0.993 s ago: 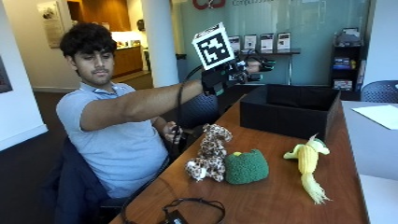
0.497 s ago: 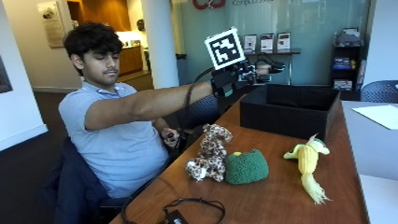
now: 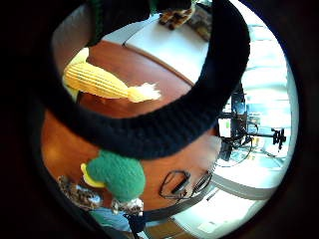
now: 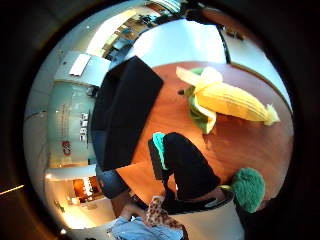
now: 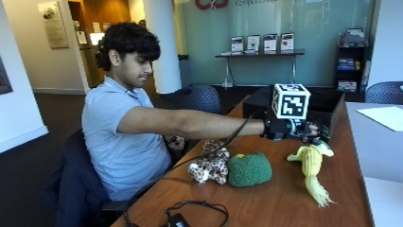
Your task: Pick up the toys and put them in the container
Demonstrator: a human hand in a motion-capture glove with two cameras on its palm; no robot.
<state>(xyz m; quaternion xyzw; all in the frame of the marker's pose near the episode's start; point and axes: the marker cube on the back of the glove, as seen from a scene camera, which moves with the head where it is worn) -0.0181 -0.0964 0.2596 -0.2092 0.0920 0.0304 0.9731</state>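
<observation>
The wooden bench point(image 5: 277, 198) runs away from the camera, with a person seated at its left edge, right arm stretched out across it; a white tabletop point(image 5: 384, 156) adjoins it on the far side. The black container point(image 5: 327, 111), an open-topped box, stands at the far end of the bench; the gloved right hand point(image 5: 286, 128) hangs in the air just in front of its near wall, above the bench. Whether the grip is clenched or released cannot be told from the outside view; in the thumb side palm view a black object with a teal edge point(image 4: 182, 167) sits close under the palm, but it is unclear whether the hand grasps it. Three toys lie on the bench outside the container; the yellow corn toy point(image 5: 310, 163) with green husk leaves lies lengthwise near the right edge, its pale tassel pointing toward the camera; the green plush point(image 5: 250, 169) sits near the middle, touching the spotted giraffe plush point(image 5: 211, 163) on its left. A black cable point(image 5: 189, 213) lies coiled at the near end of the bench.
</observation>
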